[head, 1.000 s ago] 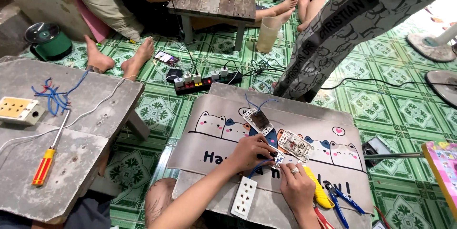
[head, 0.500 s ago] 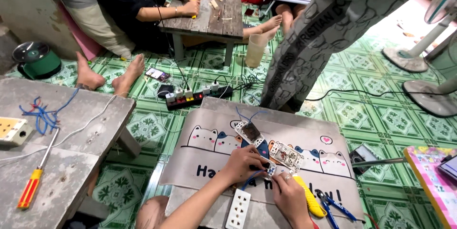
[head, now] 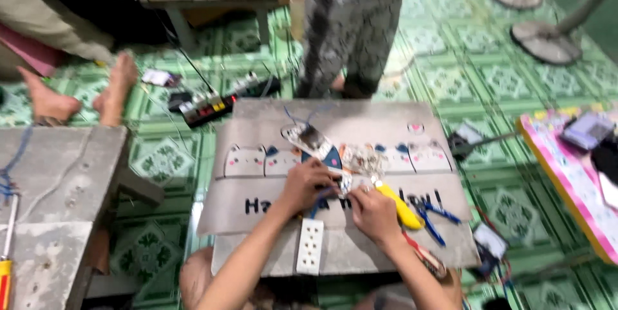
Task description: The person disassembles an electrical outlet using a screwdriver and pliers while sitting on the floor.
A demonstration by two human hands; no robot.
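Observation:
The picture is blurred. My left hand (head: 308,184) and my right hand (head: 373,215) meet over a small electrical part with blue wires (head: 341,184) on a grey table top printed with cats (head: 257,210). The left hand's fingers pinch the part. A yellow-handled tool (head: 398,206) sits in my right hand, its handle sticking out to the right. A white socket plate (head: 311,245) lies just below both hands. Small circuit parts (head: 309,137) and loose pieces (head: 364,159) lie just beyond them.
Blue-handled pliers (head: 436,221) lie right of the hands. A power strip (head: 222,101) lies on the green tiled floor. A person in patterned trousers (head: 360,27) stands behind the table. Bare feet (head: 116,84) and a grey bench (head: 58,181) are at left, a pink board (head: 566,175) at right.
The view has tilted down and drawn closer, so the table fills more of the frame. Both hands stay together on the small part near the table's middle.

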